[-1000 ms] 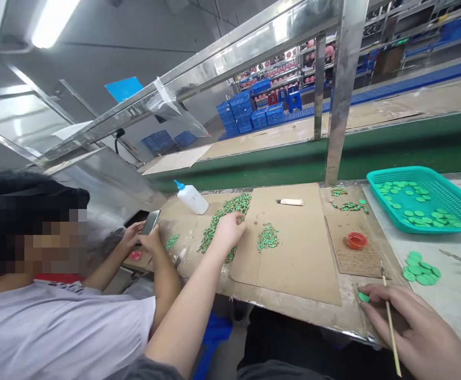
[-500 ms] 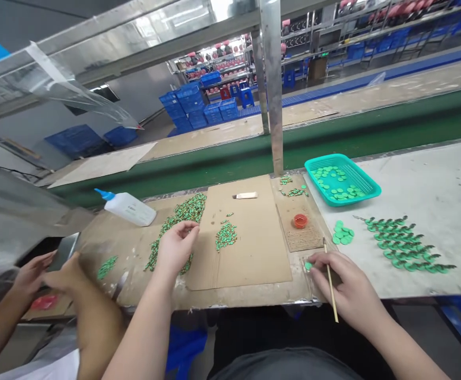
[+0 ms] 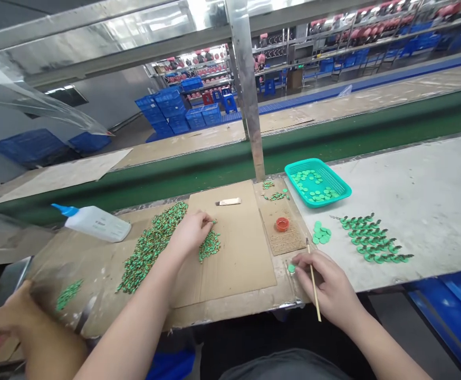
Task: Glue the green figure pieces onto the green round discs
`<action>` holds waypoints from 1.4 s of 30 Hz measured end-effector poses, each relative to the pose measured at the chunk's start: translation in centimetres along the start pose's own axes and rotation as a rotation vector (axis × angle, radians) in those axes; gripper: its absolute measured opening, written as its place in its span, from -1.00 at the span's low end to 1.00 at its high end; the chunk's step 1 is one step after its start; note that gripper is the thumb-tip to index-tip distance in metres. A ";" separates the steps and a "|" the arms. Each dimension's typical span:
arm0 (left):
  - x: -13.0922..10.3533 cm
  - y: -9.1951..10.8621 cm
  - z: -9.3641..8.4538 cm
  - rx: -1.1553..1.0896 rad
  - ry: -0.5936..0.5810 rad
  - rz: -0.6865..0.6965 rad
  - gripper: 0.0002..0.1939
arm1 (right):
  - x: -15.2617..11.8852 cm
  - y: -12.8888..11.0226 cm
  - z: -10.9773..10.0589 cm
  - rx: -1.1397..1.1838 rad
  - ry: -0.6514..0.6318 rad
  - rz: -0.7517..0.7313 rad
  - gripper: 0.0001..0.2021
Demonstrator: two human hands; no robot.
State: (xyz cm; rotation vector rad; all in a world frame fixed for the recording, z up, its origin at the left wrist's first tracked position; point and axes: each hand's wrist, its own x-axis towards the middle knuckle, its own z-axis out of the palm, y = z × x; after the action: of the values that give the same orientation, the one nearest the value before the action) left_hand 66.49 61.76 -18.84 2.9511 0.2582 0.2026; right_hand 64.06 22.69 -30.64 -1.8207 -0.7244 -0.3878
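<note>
My left hand (image 3: 191, 230) is over the cardboard sheet (image 3: 242, 253), at the small pile of green-and-brown pieces (image 3: 210, 247). Its thumb and fingers are pinched together; what they hold, if anything, is too small to make out. To its left spreads a larger heap of the same pieces (image 3: 147, 253). Between thumb and fingertips, my right hand (image 3: 327, 279) grips a flat green disc (image 3: 291, 268) at the table's front edge. A thin wooden brush (image 3: 315, 290) also rests in that hand, its fine tip pointing away from me.
A red cup (image 3: 281, 224) stands on a brown board (image 3: 289, 244). Loose green discs (image 3: 321, 233) lie beside rows of discs with dark pieces (image 3: 375, 240). Behind are a teal basket (image 3: 343, 198), a tube (image 3: 229, 201) and a glue bottle (image 3: 98, 224). A co-worker's arm (image 3: 44, 332) is at left.
My left hand has moved from the large heap's edge rightward to the small pile, fingers pinched. My right hand still holds the disc and brush. The view has turned slightly right.
</note>
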 end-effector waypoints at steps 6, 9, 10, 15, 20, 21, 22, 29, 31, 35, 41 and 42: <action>-7.1 7.8 -0.3 -0.135 0.117 0.402 -0.77 | 1.0 -3.7 -0.5 0.224 -0.040 0.193 -0.89; -10.0 11.6 -0.4 -0.081 0.337 0.720 -0.97 | 1.9 -6.1 -0.4 0.553 -0.204 0.496 -0.71; -10.7 12.4 -0.4 -0.054 0.389 0.785 -0.97 | 2.2 -6.7 -0.4 0.657 -0.244 0.574 -0.65; -12.1 13.8 0.1 -0.063 0.461 0.886 -0.84 | 2.4 -7.8 -0.9 0.856 -0.274 0.682 -0.65; -13.4 14.6 1.8 -0.653 0.209 0.474 -0.87 | 1.7 -7.6 -2.0 0.825 -0.258 0.609 -0.78; -13.8 14.8 2.2 -0.788 0.121 0.374 -0.89 | 1.5 -7.6 -2.1 0.821 -0.264 0.614 -0.77; -14.1 15.1 2.8 -0.913 0.045 0.283 -0.89 | 1.4 -7.6 -2.2 0.825 -0.272 0.628 -0.75; -15.5 16.0 6.3 -1.432 -0.130 -0.134 -0.61 | -0.1 -6.9 -2.6 0.726 -0.274 0.589 -0.81; -15.2 15.7 6.8 -1.419 -0.084 -0.143 -0.62 | -0.5 -5.8 -3.4 0.490 -0.235 0.422 -0.83; -13.8 14.9 7.3 -1.205 0.019 -0.118 -0.59 | -0.4 -3.2 -5.7 0.133 -0.189 0.199 -0.48; -10.9 14.6 8.1 -0.837 0.086 0.112 -0.76 | 0.9 -1.6 -5.7 0.199 -0.109 0.180 -0.80; -10.5 14.7 8.3 -0.812 0.063 0.130 -0.78 | 1.0 -1.5 -5.3 0.244 -0.078 0.199 -0.87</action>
State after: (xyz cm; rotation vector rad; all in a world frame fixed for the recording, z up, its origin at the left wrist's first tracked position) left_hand 59.84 44.28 -25.54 2.1550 -0.0178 0.3256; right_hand 64.33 18.40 -27.06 -1.6634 -0.6086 -0.0935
